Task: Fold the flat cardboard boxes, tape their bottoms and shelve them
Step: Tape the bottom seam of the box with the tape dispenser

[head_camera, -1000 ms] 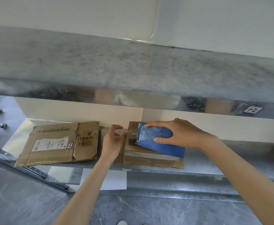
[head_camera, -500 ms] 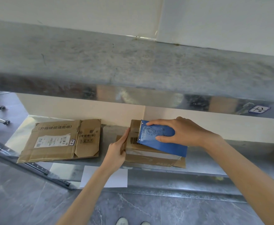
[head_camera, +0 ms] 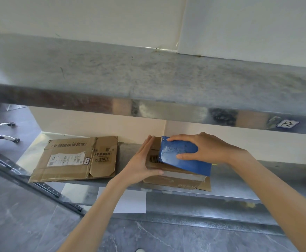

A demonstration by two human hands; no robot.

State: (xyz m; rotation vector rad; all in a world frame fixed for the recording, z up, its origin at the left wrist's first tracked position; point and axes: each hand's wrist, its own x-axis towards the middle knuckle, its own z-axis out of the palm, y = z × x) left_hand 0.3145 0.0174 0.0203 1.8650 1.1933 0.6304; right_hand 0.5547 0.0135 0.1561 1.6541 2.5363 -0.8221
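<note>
A small folded cardboard box [head_camera: 174,176] with a barcode label stands on the lower metal shelf [head_camera: 248,180]. My left hand [head_camera: 142,161] lies flat against the box's left side, thumb along its front edge. On top of the box rests a blue tape dispenser [head_camera: 180,156], which my right hand [head_camera: 205,149] grips from above. A flattened cardboard box [head_camera: 74,159] with printed text and a shipping label lies on the same shelf to the left.
The upper metal shelf [head_camera: 148,84] overhangs the work area, with a small label tag [head_camera: 287,123] on its front edge. A white sheet [head_camera: 130,201] hangs below the lower shelf. Chair legs on castors [head_camera: 2,131] stand on the grey floor at far left.
My left hand moved from beside the box to press flat against its left side. My right hand stayed on the blue dispenser on the box.
</note>
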